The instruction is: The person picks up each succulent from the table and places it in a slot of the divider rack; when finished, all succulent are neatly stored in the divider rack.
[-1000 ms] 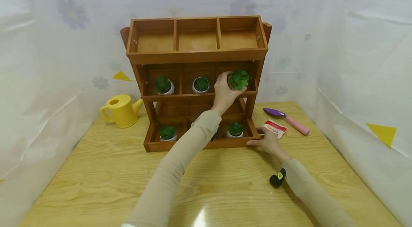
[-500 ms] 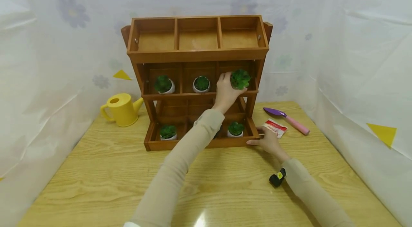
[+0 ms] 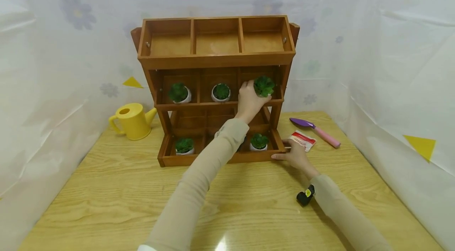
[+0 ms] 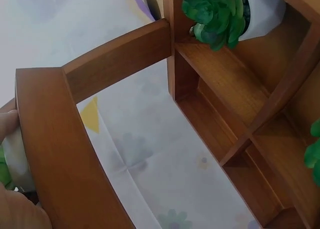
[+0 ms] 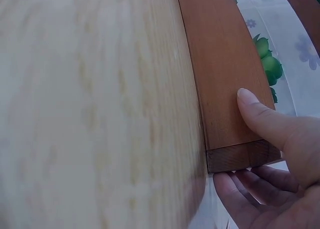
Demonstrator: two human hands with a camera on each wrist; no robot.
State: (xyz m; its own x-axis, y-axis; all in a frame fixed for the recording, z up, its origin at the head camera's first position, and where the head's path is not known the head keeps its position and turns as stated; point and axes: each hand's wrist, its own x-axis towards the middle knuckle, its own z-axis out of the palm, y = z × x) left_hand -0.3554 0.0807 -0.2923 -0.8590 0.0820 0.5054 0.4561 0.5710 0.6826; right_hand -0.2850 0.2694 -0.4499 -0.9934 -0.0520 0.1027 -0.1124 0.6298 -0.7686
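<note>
My left hand (image 3: 247, 100) holds a small potted succulent (image 3: 264, 86) in the right compartment of the middle tier of a brown wooden plant stand (image 3: 217, 61). In the left wrist view, its white pot (image 4: 18, 159) shows between thumb and fingers, partly hidden by the front board. My right hand (image 3: 296, 156) grips the stand's bottom right corner, thumb on the front board (image 5: 220, 69) and fingers at its end. Two other succulents (image 3: 179, 92) sit in the middle tier's left and centre compartments. Along the bottom tier are a left succulent (image 3: 185, 145) and a right succulent (image 3: 259, 141); my sleeve covers most of its centre.
A yellow watering can (image 3: 132, 121) stands left of the plant stand. To the right lie a red and white packet (image 3: 303, 140) and a trowel (image 3: 324, 136) with purple blade and pink handle. The wooden table (image 3: 142, 195) is bounded by white patterned sheets.
My left hand and the succulent have shifted very slightly right within the compartment, and the left forearm has followed. My right hand keeps its place on the stand's corner.
</note>
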